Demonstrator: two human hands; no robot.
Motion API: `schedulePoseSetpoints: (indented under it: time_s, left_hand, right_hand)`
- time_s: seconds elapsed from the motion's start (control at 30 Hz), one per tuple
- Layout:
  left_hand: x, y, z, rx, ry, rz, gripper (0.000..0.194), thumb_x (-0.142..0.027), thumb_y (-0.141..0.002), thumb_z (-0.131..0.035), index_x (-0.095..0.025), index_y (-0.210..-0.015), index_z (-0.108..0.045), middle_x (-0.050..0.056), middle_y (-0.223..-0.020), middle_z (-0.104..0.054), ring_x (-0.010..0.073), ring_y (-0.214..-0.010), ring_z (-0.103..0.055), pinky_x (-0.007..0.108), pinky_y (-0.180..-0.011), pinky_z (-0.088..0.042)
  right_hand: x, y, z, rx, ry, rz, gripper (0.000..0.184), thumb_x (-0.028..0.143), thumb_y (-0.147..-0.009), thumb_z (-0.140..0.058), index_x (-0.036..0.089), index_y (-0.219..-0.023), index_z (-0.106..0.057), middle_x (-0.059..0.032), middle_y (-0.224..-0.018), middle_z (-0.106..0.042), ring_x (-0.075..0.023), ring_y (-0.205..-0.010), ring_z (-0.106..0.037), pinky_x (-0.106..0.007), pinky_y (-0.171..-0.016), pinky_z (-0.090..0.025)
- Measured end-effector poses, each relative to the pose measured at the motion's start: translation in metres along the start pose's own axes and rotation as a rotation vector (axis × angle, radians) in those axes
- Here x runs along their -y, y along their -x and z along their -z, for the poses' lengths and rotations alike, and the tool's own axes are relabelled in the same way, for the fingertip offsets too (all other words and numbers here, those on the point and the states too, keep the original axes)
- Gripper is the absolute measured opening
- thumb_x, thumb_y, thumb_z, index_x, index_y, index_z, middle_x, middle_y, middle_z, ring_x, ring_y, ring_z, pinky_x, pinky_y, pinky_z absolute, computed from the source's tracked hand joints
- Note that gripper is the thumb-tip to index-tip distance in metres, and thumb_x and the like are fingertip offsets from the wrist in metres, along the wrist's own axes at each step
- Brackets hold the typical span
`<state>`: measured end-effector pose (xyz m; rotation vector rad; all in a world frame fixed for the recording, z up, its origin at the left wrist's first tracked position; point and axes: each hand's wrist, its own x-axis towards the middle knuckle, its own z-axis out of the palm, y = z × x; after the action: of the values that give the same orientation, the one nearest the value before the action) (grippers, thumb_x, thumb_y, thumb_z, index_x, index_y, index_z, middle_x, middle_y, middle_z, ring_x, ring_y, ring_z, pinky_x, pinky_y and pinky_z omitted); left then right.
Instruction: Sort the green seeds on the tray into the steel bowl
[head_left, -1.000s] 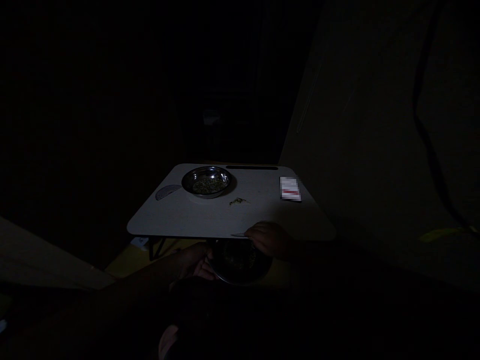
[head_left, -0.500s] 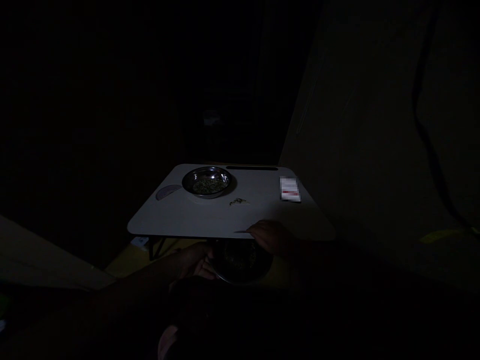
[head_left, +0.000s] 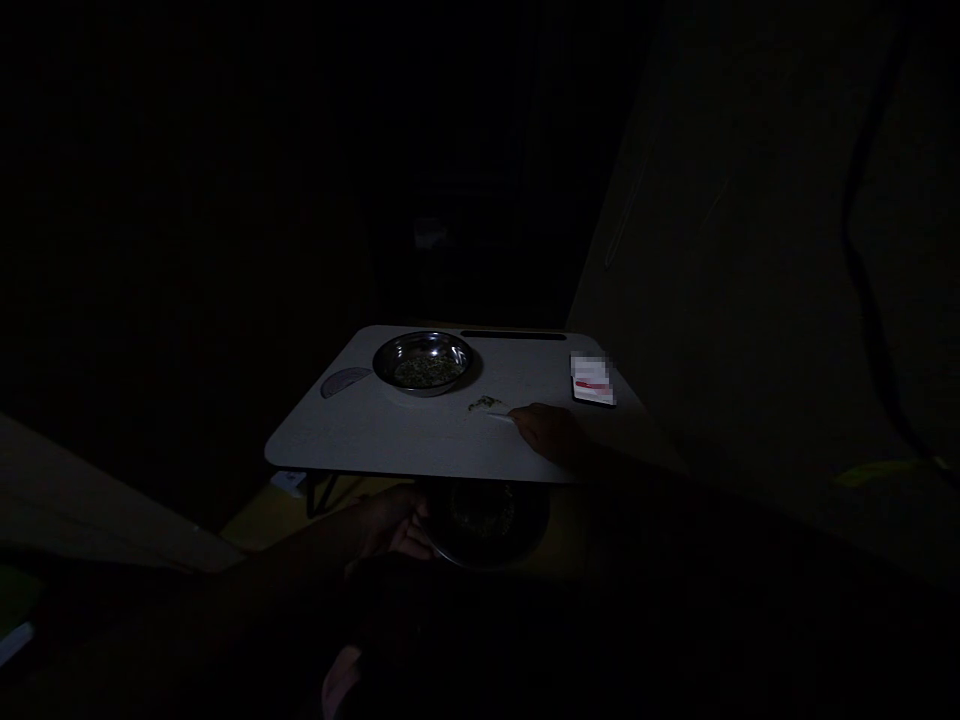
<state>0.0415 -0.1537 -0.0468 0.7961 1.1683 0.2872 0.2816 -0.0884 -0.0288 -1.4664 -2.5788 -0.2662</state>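
The room is very dark. My left hand (head_left: 394, 522) grips the rim of a steel bowl (head_left: 487, 522) held just below the near edge of a small white table (head_left: 390, 440). My right hand (head_left: 550, 432) rests on the table top, closed around a thin pale stick or blade (head_left: 501, 416) whose tip points at a small heap of green bits (head_left: 484, 403). A second steel bowl (head_left: 424, 362) with chopped greens stands at the table's far side.
A white and red packet (head_left: 592, 380) lies at the table's far right. A grey half-round piece (head_left: 341, 381) lies left of the far bowl. A dark slot (head_left: 514, 336) runs along the far edge. Yellowish floor (head_left: 262, 520) shows under the table.
My right hand has moved from the table's near edge forward onto the top, bringing the thin tool close to the green bits. My left hand and its bowl stay put.
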Motion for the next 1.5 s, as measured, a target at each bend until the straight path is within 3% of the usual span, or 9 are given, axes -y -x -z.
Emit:
schedulePoseSetpoints:
  time_s: [0.5,0.77,1.5]
  left_hand:
    - [0.002,-0.001,0.003,-0.007,0.006,-0.003,0.011,-0.019,-0.052,-0.039,-0.015,-0.060,-0.046,0.004,-0.052,-0.058,0.0158,-0.053,-0.056,0.026,-0.052,-0.042]
    - [0.003,-0.002,0.004,-0.030,0.005,0.026,0.012,-0.019,-0.052,-0.037,-0.015,-0.059,-0.045,0.004,-0.050,-0.058,0.0156,-0.051,-0.056,0.025,-0.051,-0.042]
    - [0.004,-0.004,0.007,0.011,0.012,0.009,0.012,-0.019,-0.052,-0.038,-0.015,-0.061,-0.045,0.005,-0.052,-0.059,0.0158,-0.052,-0.057,0.025,-0.050,-0.042]
  right_hand:
    - [-0.013,-0.007,0.000,0.023,0.014,-0.114,0.030,0.025,-0.077,-0.024,0.018,-0.097,-0.046,-0.0058,-0.089,-0.053,-0.0139,-0.081,-0.047,-0.023,-0.066,-0.033]
    - [-0.021,-0.006,-0.007,-0.058,0.030,-0.089,0.029,0.024,-0.077,-0.025,0.018,-0.096,-0.046,-0.0046,-0.088,-0.054,-0.0137,-0.079,-0.047,-0.023,-0.066,-0.033]
    - [-0.029,-0.011,-0.017,-0.003,0.034,-0.031,0.032,0.019,-0.076,-0.025,0.017,-0.103,-0.041,-0.0055,-0.099,-0.049,-0.0149,-0.088,-0.043,-0.026,-0.070,-0.032]
